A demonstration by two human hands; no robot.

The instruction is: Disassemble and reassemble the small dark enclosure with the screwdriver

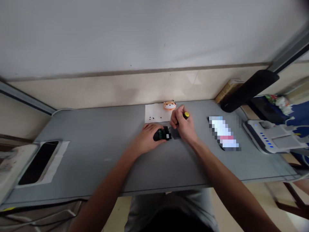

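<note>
My left hand (pixel 149 137) is closed around a small black device (pixel 165 134) with a bit of green circuit board showing, and steadies it on the grey desk. In a fist, my right hand (pixel 182 124) grips a screwdriver (pixel 185 115) with a yellow handle end. Its thin shaft points left toward the device's right edge; whether the tip touches is too small to tell. Beside my right hand lies a flat dark piece (pixel 175 133). Just behind the device, a white sheet of paper (pixel 154 111) carries several tiny dark screws (pixel 153 118) and an orange animal-faced case (pixel 170 105).
To the right are a lit phone (pixel 224 133), a white power strip (pixel 264 138) with plugs, and a black cylinder (pixel 251 90) leaning by a box (pixel 228 90). A dark phone (pixel 40 162) lies on paper at the left. A wall (pixel 120 87) backs the desk.
</note>
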